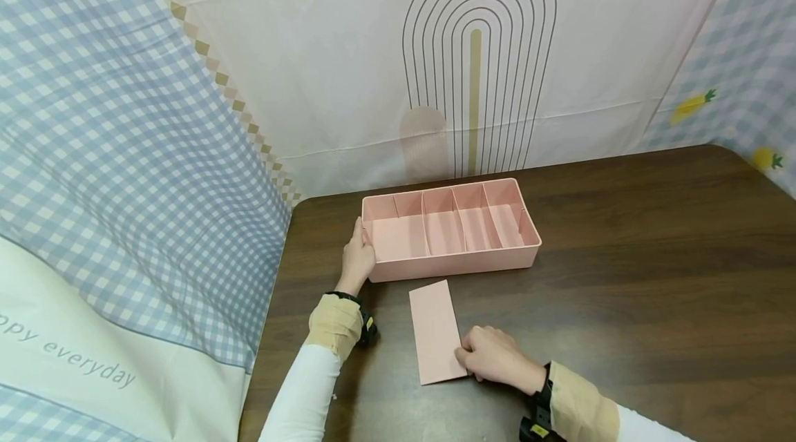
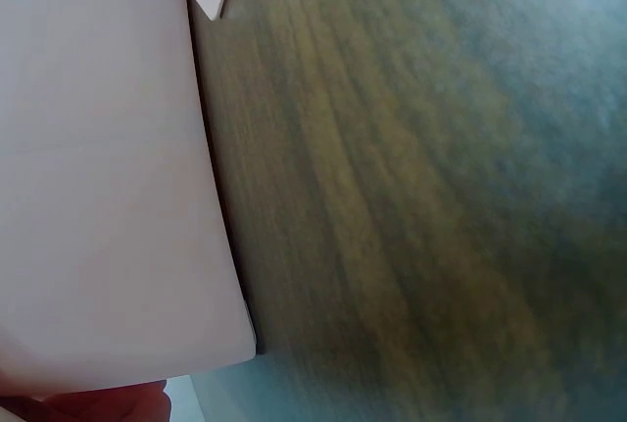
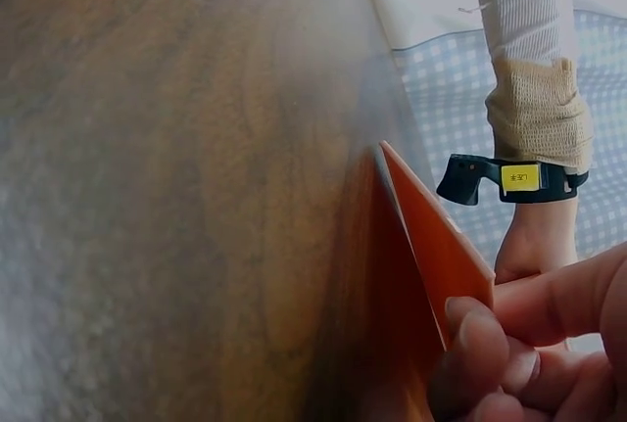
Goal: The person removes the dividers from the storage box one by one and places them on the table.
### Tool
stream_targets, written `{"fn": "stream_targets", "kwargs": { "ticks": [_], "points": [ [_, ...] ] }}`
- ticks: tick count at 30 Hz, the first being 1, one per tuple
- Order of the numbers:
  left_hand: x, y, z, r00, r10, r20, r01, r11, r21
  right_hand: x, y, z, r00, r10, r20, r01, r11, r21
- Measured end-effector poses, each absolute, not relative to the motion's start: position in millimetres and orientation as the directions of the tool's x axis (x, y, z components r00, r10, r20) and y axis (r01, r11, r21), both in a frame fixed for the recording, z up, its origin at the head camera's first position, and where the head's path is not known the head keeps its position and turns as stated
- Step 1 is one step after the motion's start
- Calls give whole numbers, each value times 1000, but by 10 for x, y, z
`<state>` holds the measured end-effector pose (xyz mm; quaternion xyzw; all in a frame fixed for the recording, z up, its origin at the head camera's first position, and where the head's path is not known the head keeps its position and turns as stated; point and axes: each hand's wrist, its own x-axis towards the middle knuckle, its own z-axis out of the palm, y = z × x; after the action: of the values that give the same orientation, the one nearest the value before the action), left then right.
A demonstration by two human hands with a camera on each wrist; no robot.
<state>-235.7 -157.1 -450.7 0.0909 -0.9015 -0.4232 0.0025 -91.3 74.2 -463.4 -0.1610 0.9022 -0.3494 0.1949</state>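
Observation:
A pink divided storage box (image 1: 457, 264) lies lengthwise at the back of the table, its thin upright dividers forming several compartments. My left hand (image 1: 358, 261) holds its left end, fingers along the end wall. In the left wrist view the long side of the box (image 2: 108, 197) fills the left, with fingertips (image 2: 122, 404) showing under its end. In front of the box, my right hand (image 1: 494, 357) pinches a flat pink rectangular panel (image 1: 435, 331) near its lower right corner. The right wrist view shows thumb and fingers on the panel (image 3: 441, 246), which is tilted off the table.
The dark wood table (image 1: 622, 276) extends to the right of the box. Behind it hangs a white cloth (image 1: 311, 69) with arch lines, close to the box's back. A blue checked cloth (image 1: 155, 152) borders the table's left edge.

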Motion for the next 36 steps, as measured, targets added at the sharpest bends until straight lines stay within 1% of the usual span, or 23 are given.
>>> {"fn": "stream_targets", "kwargs": {
  "ticks": [11, 26, 36],
  "points": [
    [-2351, -1569, -4514, -981, -165, -102, -182, 603, 777, -907, 737, -4645, -864, -437, -251, -164, 714, -680],
    [-2365, -1573, -4507, -980, -168, -102, -184, 602, 777, -916, 735, -4646, -855, -444, -267, -148, 703, -696],
    [-2374, -1572, -4515, -981, -169, -98, -182, 599, 780, -926, 730, -4658, -856, -442, -268, -153, 712, -686]
  ]
}}
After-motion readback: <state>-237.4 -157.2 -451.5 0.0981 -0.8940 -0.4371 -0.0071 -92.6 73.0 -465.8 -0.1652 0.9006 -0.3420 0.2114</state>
